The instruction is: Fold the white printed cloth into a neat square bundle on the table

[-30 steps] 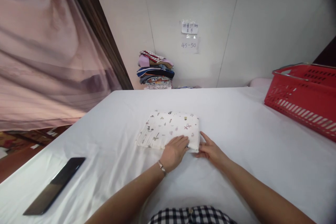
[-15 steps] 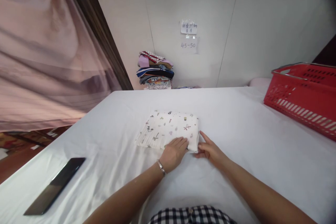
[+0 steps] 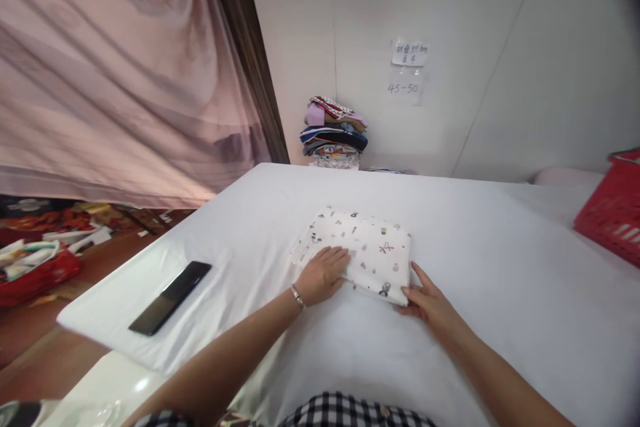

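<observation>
A folded white cloth [image 3: 367, 250] with small printed figures lies on the white-covered table [image 3: 480, 260] in front of me. My left hand [image 3: 320, 273] rests flat on its near left part, fingers stretched out; a thin bracelet circles that wrist. My right hand [image 3: 430, 300] sits at the cloth's near right corner, thumb raised along the edge and the fingers tucked under the corner. Neither hand lifts the cloth off the sheet.
A black phone [image 3: 170, 297] lies near the table's left edge. A stack of folded clothes [image 3: 333, 133] stands against the back wall under two paper notes [image 3: 409, 53]. A red basket [image 3: 613, 213] sits at the right. A pink curtain [image 3: 115, 73] hangs left, above floor clutter.
The view has swung to the left, so the basket now sits at the frame's right edge. My left hand has slid leftward along the cloth's near edge; my right hand stays at the right corner.
</observation>
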